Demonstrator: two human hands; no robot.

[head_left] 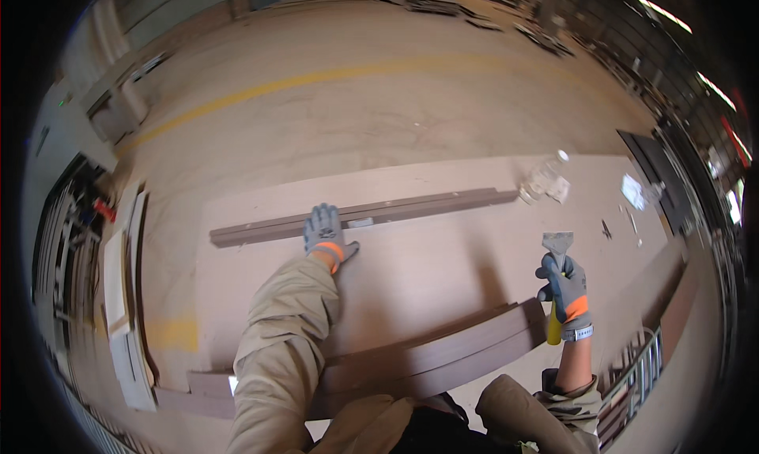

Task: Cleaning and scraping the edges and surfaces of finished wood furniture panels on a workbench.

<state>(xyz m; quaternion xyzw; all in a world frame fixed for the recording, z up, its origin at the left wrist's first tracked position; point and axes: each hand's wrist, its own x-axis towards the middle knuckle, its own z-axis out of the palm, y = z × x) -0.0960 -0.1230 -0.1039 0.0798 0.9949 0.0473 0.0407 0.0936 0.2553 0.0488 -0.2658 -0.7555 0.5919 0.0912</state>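
My left hand (325,232), in a grey glove with an orange cuff, rests palm down on a long brown strip (411,208) that lies across a large pale board (411,272). My right hand (564,290), gloved the same way, is shut on a scraper (557,248) with a yellow handle and a wide metal blade pointing up. The blade stands above the board, to the right of the strip. Several brown strips (443,351) are stacked along the board's near edge, just below my right hand.
A clear plastic bottle (545,175) lies at the strip's right end. Boards and panels (126,296) lean at the left. A yellow line (261,90) crosses the concrete floor beyond. Racks and stacked material stand at the far right and back.
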